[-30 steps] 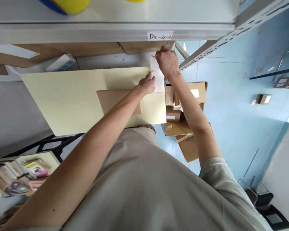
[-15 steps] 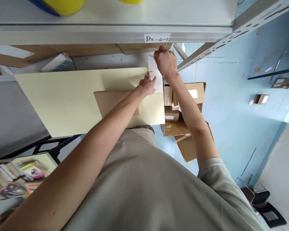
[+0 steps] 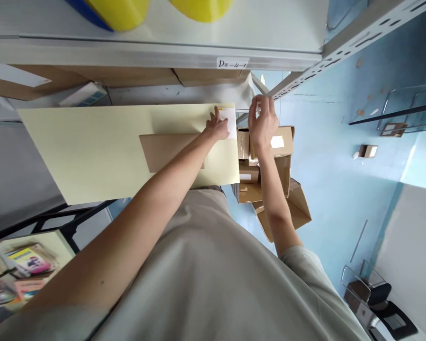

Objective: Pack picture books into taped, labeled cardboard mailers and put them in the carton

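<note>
A pale cream board (image 3: 81, 147) lies flat in front of me, with a small brown cardboard box (image 3: 170, 147) on it, partly hidden behind my left forearm. A white paper label (image 3: 229, 118) with a small yellow mark rests at the board's right end. My left hand (image 3: 218, 127) presses on that label, fingers spread. Beyond the board's right edge, my right hand (image 3: 264, 121) is raised, thumb and fingers pinched together. A whitish, blurred sheet of paper (image 3: 247, 89) shows by its fingertips and appears held there.
A grey metal shelf (image 3: 128, 53) marked D3-4-1 crosses above the board, bearing yellow-and-blue items (image 3: 202, 7). Cardboard boxes (image 3: 282, 137) stand on the blue floor at right. Books (image 3: 31, 260) lie at lower left, a chair (image 3: 371, 289) at lower right.
My right hand has moved right and down, off the board's edge, and the upper white paper has come away from the label. My left hand stays pressed on the label.
</note>
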The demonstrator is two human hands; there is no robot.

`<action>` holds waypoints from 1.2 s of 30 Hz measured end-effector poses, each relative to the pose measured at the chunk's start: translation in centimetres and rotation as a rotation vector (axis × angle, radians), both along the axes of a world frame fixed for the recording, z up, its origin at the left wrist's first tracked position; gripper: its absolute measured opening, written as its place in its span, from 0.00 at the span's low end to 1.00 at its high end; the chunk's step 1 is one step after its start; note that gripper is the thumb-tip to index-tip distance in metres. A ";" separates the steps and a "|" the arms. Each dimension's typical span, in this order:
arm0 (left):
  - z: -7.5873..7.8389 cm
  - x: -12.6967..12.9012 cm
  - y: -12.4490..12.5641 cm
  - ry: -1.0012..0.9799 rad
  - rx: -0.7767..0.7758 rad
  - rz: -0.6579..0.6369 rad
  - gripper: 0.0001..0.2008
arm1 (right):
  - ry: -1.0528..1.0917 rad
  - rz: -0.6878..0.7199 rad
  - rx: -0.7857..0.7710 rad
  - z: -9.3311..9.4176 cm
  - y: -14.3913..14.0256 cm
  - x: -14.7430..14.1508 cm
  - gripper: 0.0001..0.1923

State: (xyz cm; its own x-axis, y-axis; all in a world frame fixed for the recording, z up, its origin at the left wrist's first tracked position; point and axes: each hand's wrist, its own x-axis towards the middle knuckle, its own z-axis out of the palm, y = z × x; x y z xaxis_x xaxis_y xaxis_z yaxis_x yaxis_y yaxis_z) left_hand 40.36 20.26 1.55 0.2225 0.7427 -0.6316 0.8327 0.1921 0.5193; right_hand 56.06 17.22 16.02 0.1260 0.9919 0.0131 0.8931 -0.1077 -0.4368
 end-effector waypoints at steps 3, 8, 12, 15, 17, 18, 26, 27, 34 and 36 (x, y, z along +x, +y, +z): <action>3.7 -2.9 -1.8 -0.320 0.056 0.183 0.45 | 0.424 -0.024 0.071 1.8 -3.8 0.0 0.37; 12.7 -12.0 -9.8 -0.781 -0.073 0.486 0.24 | 0.956 -0.109 -0.163 2.4 -7.3 -0.3 0.31; 18.1 -17.2 -16.1 -0.824 -0.067 0.649 0.18 | 1.067 -0.049 -0.259 1.6 -8.1 -3.0 0.28; 19.6 -19.4 -18.9 -0.815 -0.017 0.701 0.14 | 1.083 0.008 -0.307 1.5 -8.7 -5.7 0.28; 20.0 -20.6 -20.2 -0.804 0.020 0.709 0.13 | 1.064 0.036 -0.329 1.7 -9.0 -7.4 0.29; 20.0 -21.2 -20.7 -0.800 0.035 0.708 0.13 | 1.051 0.048 -0.333 1.8 -9.2 -8.2 0.29; 20.0 -27.2 -23.8 -0.757 0.146 0.724 0.11 | 1.005 0.154 -0.295 1.8 -10.8 -14.4 0.32; 19.9 -28.1 -24.1 -0.755 0.157 0.727 0.11 | 0.989 0.167 -0.282 1.6 -10.9 -15.3 0.32; 18.9 -34.6 -26.2 -0.769 0.253 0.694 0.13 | 0.650 0.338 -0.082 4.2 -15.0 -24.5 0.20; 18.6 -36.5 -26.9 -0.760 0.296 0.664 0.13 | 0.546 0.454 -0.094 6.2 -17.5 -27.7 0.16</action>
State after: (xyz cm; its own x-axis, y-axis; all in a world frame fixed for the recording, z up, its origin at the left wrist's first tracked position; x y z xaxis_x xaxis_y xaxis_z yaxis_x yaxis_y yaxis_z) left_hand 3.89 -6.66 20.13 -0.0246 0.9626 -0.2698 0.0417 0.2707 0.9618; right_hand 28.36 -0.23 22.17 -0.3355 0.9418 -0.0223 0.5154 0.1637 -0.8412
